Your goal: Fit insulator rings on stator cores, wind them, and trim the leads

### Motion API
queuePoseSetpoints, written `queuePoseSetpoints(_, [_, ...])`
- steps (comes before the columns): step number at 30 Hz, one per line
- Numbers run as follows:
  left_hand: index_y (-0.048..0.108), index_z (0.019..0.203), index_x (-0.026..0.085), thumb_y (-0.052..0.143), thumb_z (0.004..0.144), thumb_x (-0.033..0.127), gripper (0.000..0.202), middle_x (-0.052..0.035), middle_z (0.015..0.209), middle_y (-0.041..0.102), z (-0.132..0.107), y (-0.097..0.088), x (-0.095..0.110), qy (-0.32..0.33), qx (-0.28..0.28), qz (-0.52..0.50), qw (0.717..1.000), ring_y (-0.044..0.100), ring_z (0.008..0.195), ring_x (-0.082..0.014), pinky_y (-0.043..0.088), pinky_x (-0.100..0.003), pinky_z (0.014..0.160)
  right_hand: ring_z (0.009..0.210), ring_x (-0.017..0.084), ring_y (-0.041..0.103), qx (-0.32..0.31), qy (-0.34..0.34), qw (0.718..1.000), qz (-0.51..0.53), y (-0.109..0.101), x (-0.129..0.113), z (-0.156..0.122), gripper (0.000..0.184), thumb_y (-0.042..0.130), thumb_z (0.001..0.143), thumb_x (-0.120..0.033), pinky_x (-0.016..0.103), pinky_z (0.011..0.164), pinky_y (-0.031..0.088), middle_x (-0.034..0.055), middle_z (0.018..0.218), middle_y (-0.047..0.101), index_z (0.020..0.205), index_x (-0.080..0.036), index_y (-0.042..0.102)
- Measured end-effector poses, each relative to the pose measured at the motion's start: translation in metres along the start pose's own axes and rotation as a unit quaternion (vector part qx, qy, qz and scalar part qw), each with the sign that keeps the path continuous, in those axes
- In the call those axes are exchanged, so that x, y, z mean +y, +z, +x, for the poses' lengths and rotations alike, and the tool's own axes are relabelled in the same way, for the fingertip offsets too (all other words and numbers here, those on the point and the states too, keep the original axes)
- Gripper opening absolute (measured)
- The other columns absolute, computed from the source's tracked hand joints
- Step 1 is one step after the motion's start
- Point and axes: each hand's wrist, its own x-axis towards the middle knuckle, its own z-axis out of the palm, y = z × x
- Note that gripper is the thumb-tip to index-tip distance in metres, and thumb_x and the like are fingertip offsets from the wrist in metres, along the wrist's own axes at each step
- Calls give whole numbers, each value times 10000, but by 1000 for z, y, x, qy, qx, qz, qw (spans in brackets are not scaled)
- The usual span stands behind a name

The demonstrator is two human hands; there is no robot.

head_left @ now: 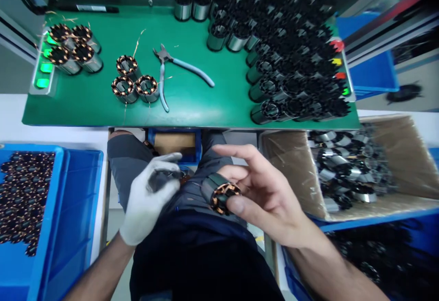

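- A wound stator (219,194) is held in the right hand (267,196), below the near edge of the green mat (192,104). It is pinched between the thumb and the curled fingers (236,173), while the index finger is stretched out above it.
- The stator is a short cylinder with a dull dark metal shell and glossy copper coils ringing its open end.
- A small dark object (161,180), too blurred to identify, is enclosed by the left hand (151,200), which is covered by a white knit glove.
- Blue-handled pliers (178,70) are laid at the mat's middle.
- Unwound black stators (291,63) are crowded on the mat's right.
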Motion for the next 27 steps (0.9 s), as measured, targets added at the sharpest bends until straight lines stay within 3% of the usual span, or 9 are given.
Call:
queuePoseSetpoints(3, [709,1439,324,1108,746,501,819,-132,1591,770,-2,-7,14,158,-39,132,978,752,1480,-392,584,-581,1317,811,115,669,-7,-5,999,-51,0,3,1,630,800,1120,-369,223,756,570,-14,998,684,1680,-283,525])
queuePoseSetpoints(6, [663,1494,338,1005,868,442,721,-56,1367,887,-2,-4,34,247,-58,259,932,884,1224,-325,610,-515,1311,811,121,704,-37,8,997,-60,3,7,7,674,799,1116,-342,235,775,596,-14,999,708,1715,-275,497])
queuePoseSetpoints(8, [650,1514,318,899,954,400,619,-35,1255,918,-1,1,40,257,-40,300,918,917,1074,-283,684,-430,1214,863,144,740,-14,-7,994,-113,4,4,12,668,877,1054,-315,248,795,617,8,1028,750,1659,-261,598])
queuePoseSetpoints(11, [650,1534,272,874,952,384,634,-44,1206,928,-1,7,39,271,-16,339,901,922,1005,-270,714,-383,1147,911,160,753,41,-104,972,-204,3,-3,19,398,1004,929,-257,256,803,618,29,1028,804,1299,-246,860])
queuePoseSetpoints(15, [770,1336,314,933,870,297,494,30,1077,929,-1,10,36,291,-7,316,903,902,865,-206,715,-351,1100,847,140,783,59,-150,974,-159,0,-2,20,107,987,946,-180,249,803,630,15,917,841,956,-236,896])
queuePoseSetpoints(18, [800,1134,328,987,810,295,376,63,1009,908,-1,11,41,259,40,266,927,886,857,-191,727,-341,1035,763,146,758,161,-118,978,-63,-4,9,18,130,977,982,-305,260,743,652,-10,800,793,916,-250,879])
queuePoseSetpoints(21, [787,1095,295,1023,776,309,397,37,1000,886,0,9,47,220,91,277,931,878,900,-208,738,-331,931,776,158,745,264,-141,954,-30,-4,20,13,204,939,1015,-443,311,799,706,-9,831,773,943,-267,867])
queuePoseSetpoints(25, [781,1168,294,1038,820,347,436,20,1057,860,1,4,46,213,85,270,935,849,951,-208,730,-350,958,950,232,796,192,-223,941,-166,11,25,8,295,1029,909,-318,396,908,712,46,1004,839,1165,-290,884])
queuePoseSetpoints(27, [776,1209,309,1014,861,340,423,28,1072,855,2,4,44,221,63,263,937,841,950,-205,722,-368,1007,908,212,785,157,-249,936,-195,18,22,7,275,1007,916,-203,386,894,699,35,1007,845,1144,-289,879])
